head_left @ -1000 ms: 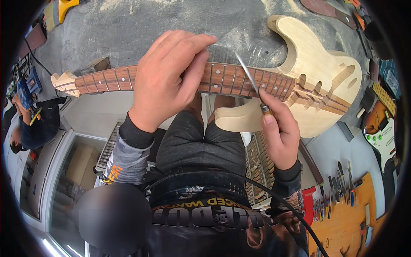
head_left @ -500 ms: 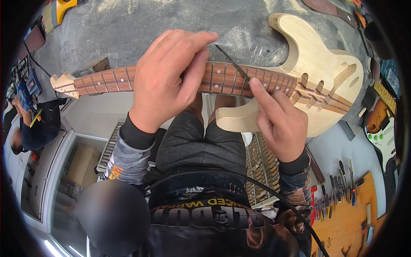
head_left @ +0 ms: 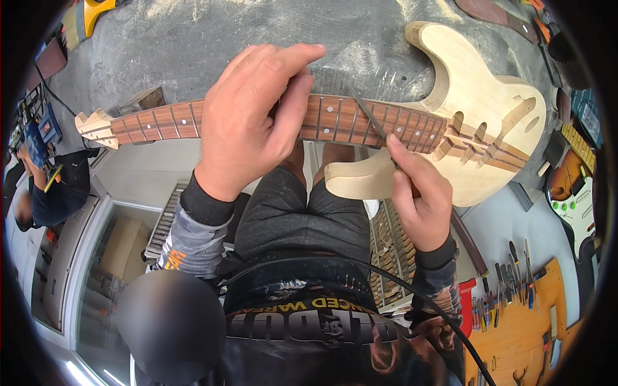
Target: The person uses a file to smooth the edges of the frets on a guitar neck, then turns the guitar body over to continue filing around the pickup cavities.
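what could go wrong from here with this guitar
The right hand holds a slim tool slantwise over the fretboard; a slip might scratch the wood between the frets.

The guitar's near horn juts past the edge of the workbench, so a bump from the person's legs could perhaps dent it or shift the guitar.

Dusty grey workbench (head_left: 187, 42) beneath pale guitar (head_left: 473, 96) and wooden block (head_left: 149, 98).
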